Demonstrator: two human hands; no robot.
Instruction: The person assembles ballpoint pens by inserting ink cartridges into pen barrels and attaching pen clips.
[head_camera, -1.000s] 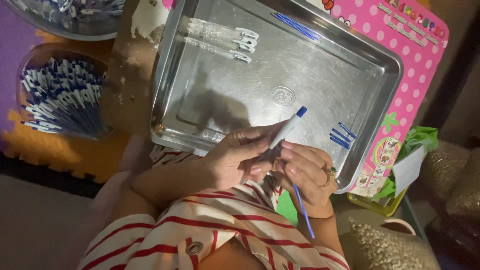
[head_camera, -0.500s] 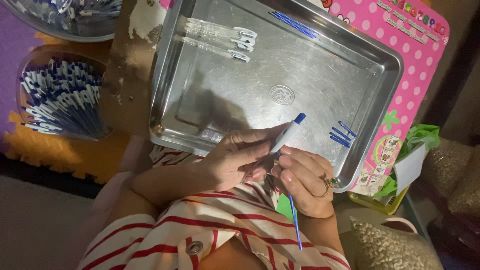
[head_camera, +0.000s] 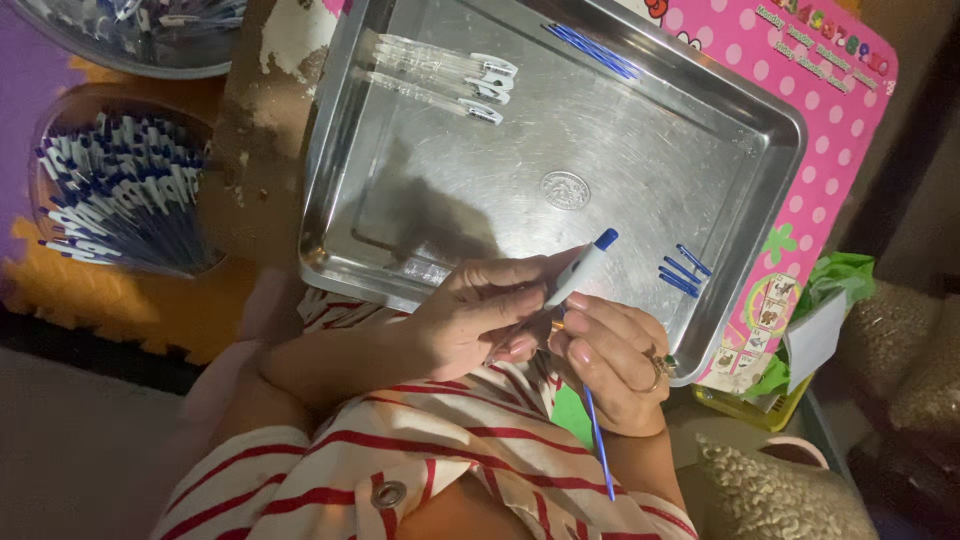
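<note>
Pen barrel (head_camera: 580, 268), white with a blue end cap, sits over the near rim of the metal tray (head_camera: 430, 215), tilted up to the right. Left hand (head_camera: 478, 322): fingers closed around the barrel's lower end. Right hand (head_camera: 612, 362): fingers pinched on a thin blue refill (head_camera: 598, 440) that runs down over the striped sleeve (head_camera: 400, 450). Tray holds 3 clear barrels (head_camera: 445, 75) at the far left and loose blue refills (head_camera: 682, 270) at the right. Bowl of pens (head_camera: 120, 195) lies to the left.

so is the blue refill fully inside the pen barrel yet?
No. The blue refill trails below the right hand, outside the white pen barrel.
</note>
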